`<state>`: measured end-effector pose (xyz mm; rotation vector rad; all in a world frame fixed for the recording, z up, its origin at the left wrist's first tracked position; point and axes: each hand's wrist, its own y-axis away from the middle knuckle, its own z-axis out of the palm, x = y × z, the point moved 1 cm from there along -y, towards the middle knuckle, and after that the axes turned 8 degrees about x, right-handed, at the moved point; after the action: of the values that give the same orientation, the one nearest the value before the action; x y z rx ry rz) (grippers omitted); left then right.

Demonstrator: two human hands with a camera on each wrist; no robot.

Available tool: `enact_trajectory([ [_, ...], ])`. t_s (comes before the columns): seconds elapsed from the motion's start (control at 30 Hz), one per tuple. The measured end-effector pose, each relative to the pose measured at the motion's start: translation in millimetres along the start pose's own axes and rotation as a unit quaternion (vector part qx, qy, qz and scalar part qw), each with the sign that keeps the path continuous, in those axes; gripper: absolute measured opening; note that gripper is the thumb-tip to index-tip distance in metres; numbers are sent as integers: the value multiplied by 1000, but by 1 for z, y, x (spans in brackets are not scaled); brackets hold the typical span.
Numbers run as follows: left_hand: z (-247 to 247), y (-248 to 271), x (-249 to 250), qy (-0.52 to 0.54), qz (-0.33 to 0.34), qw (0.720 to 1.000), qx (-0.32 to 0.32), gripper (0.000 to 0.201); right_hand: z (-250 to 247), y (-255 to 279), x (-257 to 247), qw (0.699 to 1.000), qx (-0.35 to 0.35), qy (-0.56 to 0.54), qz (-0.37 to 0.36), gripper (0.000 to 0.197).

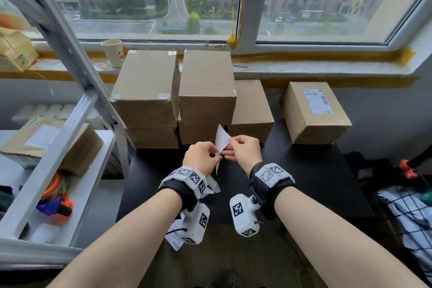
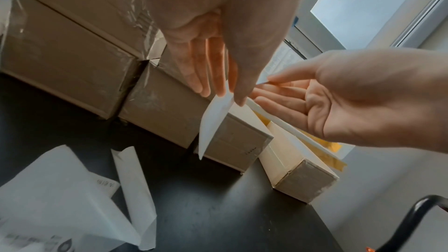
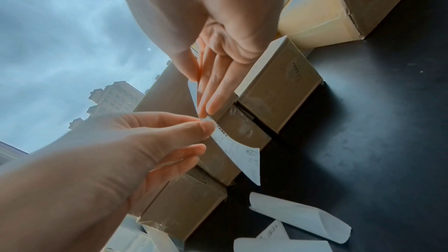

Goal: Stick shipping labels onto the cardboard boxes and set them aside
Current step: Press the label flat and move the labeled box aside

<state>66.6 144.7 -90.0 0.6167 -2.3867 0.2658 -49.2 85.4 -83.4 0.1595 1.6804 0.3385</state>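
Note:
Over the black table (image 1: 315, 182) both hands hold one white shipping label (image 1: 222, 140). My left hand (image 1: 217, 158) pinches its lower strip (image 2: 213, 122) between thumb and fingers. My right hand (image 1: 228, 142) pinches the upper corner (image 2: 264, 79), and the two layers are spread apart. The printed face of the label (image 3: 242, 152) shows in the right wrist view, below the left hand (image 3: 208, 125) and the right hand (image 3: 206, 106). Plain cardboard boxes (image 1: 207, 84) are stacked just behind the hands. A box with a label stuck on it (image 1: 313, 112) stands apart at the right.
Loose backing strips (image 2: 135, 189) and label sheets (image 1: 175, 238) lie on the table under my left wrist. A metal shelf (image 1: 58, 147) at the left holds a box and an orange tape dispenser (image 1: 56, 206). A paper cup (image 1: 113, 52) stands on the windowsill. A red clamp (image 1: 408, 170) is at the right.

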Motion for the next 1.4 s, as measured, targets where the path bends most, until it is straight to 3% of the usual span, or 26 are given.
enact_trajectory([
  [0.3,-4,0,27,23,22,999,4,11,-25,8,-15,1000,18,-11,-15,16],
  [0.5,5,-6,30,52,0,999,-2,10,-46,9,-13,1000,0,0,-28,16],
  [0.63,13,-14,35,117,-5,993,-23,8,-65,-3,-2,992,63,77,-80,3],
  [0.77,24,-20,44,227,-41,972,-46,10,-82,-17,6,981,110,133,-86,9],
  [0.87,32,-24,58,273,-63,958,-55,18,-91,-27,7,982,95,144,-77,10],
  [1.13,67,-61,92,240,-98,965,-21,16,-120,-90,-8,982,67,137,-108,19],
  [1.27,81,-87,118,218,-107,970,18,14,-130,-134,-22,982,42,145,-114,9],
  [1.4,88,-109,128,208,-150,964,69,18,-127,-171,-32,986,1,133,-98,12],
])
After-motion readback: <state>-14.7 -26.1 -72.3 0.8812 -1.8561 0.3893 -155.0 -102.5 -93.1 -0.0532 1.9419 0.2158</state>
